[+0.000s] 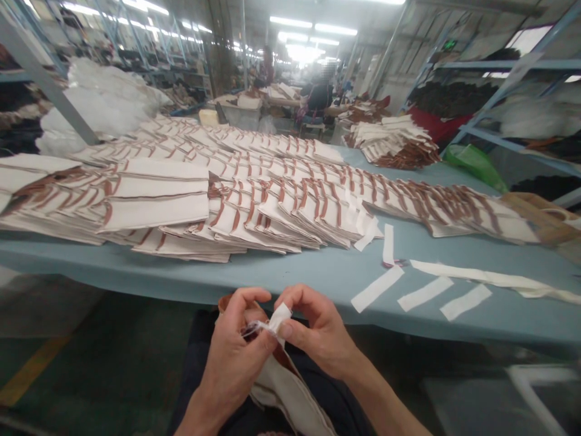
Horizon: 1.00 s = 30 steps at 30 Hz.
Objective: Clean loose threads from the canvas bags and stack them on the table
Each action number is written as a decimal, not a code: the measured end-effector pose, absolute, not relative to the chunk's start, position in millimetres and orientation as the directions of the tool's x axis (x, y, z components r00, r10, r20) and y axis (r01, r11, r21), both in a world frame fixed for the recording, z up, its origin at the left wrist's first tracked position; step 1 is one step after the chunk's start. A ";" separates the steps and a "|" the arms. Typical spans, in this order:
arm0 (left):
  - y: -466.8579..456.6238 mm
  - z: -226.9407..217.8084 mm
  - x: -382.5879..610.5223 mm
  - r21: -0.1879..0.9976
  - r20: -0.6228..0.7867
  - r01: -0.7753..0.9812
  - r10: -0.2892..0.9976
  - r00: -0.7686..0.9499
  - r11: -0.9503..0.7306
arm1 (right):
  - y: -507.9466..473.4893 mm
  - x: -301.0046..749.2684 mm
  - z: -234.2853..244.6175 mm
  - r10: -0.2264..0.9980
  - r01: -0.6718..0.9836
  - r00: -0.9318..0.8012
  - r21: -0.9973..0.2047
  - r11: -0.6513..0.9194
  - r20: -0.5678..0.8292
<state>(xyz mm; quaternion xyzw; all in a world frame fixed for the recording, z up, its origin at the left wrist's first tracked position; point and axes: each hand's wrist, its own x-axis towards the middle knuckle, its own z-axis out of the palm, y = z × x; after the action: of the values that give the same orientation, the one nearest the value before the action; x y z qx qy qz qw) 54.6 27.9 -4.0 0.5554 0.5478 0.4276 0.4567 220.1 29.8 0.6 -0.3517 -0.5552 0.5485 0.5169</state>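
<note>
Over my lap, just off the table's front edge, my left hand (238, 345) and my right hand (318, 330) meet. The thumb and fingers of my right hand pinch a short white fabric strip (280, 315). Loose threads (256, 327) trail between the hands. My left hand is closed on the end of a cream fabric piece (290, 393) with brown edging, which hangs down onto my lap. Part of that piece is hidden behind my fingers. Several cut white strips (376, 289) lie on the table to the right of my hands.
Overlapping stacks of cream and brown fabric pieces (158, 188) cover much of the blue table (318, 275). A long white band (494, 275) lies at right, near small scissors (394, 263). Farther back are a green bag (476, 163), shelves (503, 130) and a seated person (318, 100).
</note>
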 end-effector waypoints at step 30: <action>25.6 2.2 49.8 0.993 -0.076 0.107 0.962 0.264 0.049 | 19.9 218.5 9.1 0.988 -0.012 -0.115 -0.994 -0.106 -0.104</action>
<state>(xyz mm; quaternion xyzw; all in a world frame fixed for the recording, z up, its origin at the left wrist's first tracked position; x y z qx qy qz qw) 49.8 25.6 2.2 0.5710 0.4677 0.3864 0.5531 218.5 19.9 9.1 -0.4916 -0.4963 0.5578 0.4481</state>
